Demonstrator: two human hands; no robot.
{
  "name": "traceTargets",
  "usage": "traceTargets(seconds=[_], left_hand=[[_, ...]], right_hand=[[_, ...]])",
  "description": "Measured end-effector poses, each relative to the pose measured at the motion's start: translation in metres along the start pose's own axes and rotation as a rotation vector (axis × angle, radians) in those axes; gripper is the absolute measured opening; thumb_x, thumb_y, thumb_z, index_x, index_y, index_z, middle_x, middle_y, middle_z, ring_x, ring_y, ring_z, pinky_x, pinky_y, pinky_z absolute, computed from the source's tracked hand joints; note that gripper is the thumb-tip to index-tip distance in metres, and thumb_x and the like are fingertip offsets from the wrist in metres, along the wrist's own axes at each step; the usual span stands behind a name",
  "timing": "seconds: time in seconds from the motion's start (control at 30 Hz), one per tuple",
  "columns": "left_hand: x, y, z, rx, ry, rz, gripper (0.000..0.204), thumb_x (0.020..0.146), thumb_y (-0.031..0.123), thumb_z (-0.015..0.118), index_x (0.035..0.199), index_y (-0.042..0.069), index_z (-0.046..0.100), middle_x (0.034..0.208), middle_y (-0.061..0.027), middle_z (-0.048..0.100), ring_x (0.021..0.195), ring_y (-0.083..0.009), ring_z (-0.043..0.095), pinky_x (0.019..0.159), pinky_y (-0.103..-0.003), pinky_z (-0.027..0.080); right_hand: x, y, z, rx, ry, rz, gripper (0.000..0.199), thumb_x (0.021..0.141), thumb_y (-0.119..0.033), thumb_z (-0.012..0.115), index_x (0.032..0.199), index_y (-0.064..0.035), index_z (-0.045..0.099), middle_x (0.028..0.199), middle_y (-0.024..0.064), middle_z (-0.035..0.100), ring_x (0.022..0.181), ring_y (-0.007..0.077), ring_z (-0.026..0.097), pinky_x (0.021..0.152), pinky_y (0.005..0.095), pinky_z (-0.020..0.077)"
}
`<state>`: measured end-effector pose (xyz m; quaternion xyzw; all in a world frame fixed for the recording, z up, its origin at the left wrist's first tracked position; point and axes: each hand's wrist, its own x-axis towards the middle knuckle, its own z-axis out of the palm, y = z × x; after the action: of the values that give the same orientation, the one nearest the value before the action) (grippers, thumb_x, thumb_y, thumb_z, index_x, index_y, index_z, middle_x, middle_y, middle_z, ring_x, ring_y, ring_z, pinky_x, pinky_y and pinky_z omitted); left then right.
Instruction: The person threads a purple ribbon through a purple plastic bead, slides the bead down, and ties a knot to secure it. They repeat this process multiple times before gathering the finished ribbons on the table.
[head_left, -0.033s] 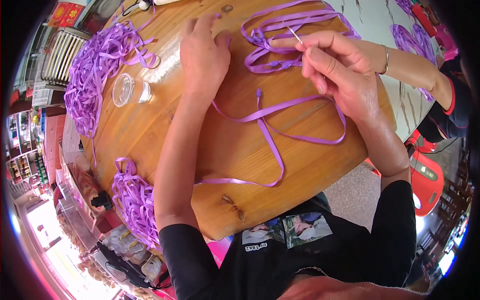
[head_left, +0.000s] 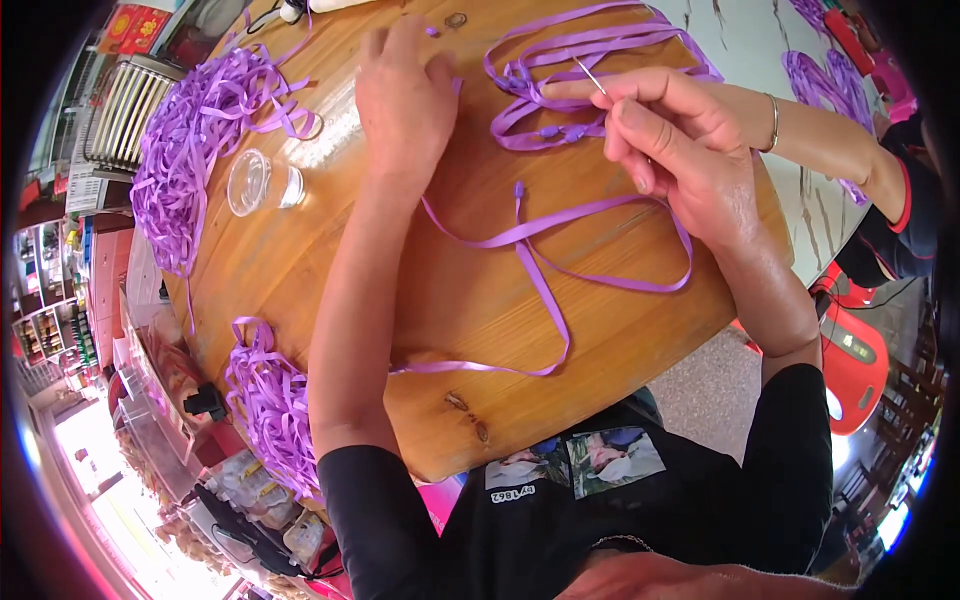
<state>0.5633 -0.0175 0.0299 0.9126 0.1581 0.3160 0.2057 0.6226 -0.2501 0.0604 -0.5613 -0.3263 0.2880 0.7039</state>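
My left hand (head_left: 405, 95) lies palm down on the round wooden table (head_left: 470, 300), its fingers spread near a few tiny purple beads, and it holds nothing that I can see. My right hand (head_left: 670, 150) pinches a thin metal needle (head_left: 590, 75) that points up and to the left. It is just over a loose bundle of purple ribbon (head_left: 560, 130). One long purple ribbon strand (head_left: 540, 260) trails from under that hand across the table toward my body. A small purple bead sits on its end near the table's middle.
Another person's forearm with a thin bracelet (head_left: 775, 120) reaches in from the right behind my right hand. A big heap of purple ribbons (head_left: 190, 140) lies at the table's left, and another (head_left: 270, 400) hangs off the near-left edge. A clear plastic cup (head_left: 250, 182) lies beside the heap. A red stool (head_left: 850, 350) stands to the right.
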Motion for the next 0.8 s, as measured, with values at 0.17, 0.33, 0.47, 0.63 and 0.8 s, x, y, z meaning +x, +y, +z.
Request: traceTargets(seconds=[0.17,0.33,0.47,0.63,0.8], left_hand=[[0.051,-0.043,0.027,0.122,0.116,0.019,0.027,0.076,0.011,0.069,0.102,0.005,0.067,0.096,-0.0169,0.062,0.091,-0.0342,0.058,0.079,-0.043,0.047],[0.055,-0.055,0.034,0.112,-0.031,0.021,0.014,0.076,0.014,0.069,0.087,0.007,0.071,0.092,-0.0150,0.064,0.090,-0.0338,0.059,0.081,-0.043,0.047],[0.051,-0.049,0.032,0.082,0.047,0.092,0.013,0.078,0.011,0.068,0.089,0.006,0.070,0.087,-0.0140,0.066,0.086,-0.0318,0.061,0.077,-0.040,0.049],[0.031,0.005,0.005,-0.585,-0.045,-0.062,0.013,0.086,0.002,0.062,0.099,0.001,0.065,0.084,-0.0068,0.068,0.077,-0.0158,0.065,0.070,-0.026,0.050],[-0.022,0.062,-0.040,-1.150,-0.149,-0.346,0.016,0.085,-0.004,0.063,0.101,-0.001,0.065,0.088,-0.0065,0.067,0.079,-0.0130,0.064,0.073,-0.024,0.051]], right_hand=[[0.001,0.001,0.001,0.013,0.032,0.010,0.017,0.097,-0.013,0.052,0.109,-0.0015,0.059,0.074,0.0020,0.057,0.053,0.0017,0.044,0.045,0.0144,0.0305],[0.001,-0.004,-0.002,-0.001,0.026,0.039,0.016,0.097,-0.012,0.053,0.107,-0.0009,0.059,0.075,0.0028,0.058,0.053,0.0017,0.045,0.046,0.0142,0.0331],[0.002,-0.004,-0.002,0.024,0.028,0.010,0.016,0.096,-0.009,0.054,0.108,-0.0005,0.060,0.077,0.0038,0.059,0.055,0.0024,0.047,0.047,0.0147,0.0358],[0.001,-0.006,-0.006,0.009,0.013,0.022,0.015,0.095,-0.006,0.055,0.107,0.0005,0.061,0.084,0.0053,0.060,0.058,0.0033,0.049,0.051,0.0162,0.0390],[-0.006,-0.004,0.001,-0.201,0.006,-0.199,0.018,0.095,-0.003,0.052,0.111,0.0006,0.060,0.094,0.0077,0.061,0.061,0.0056,0.052,0.055,0.0165,0.0415]])
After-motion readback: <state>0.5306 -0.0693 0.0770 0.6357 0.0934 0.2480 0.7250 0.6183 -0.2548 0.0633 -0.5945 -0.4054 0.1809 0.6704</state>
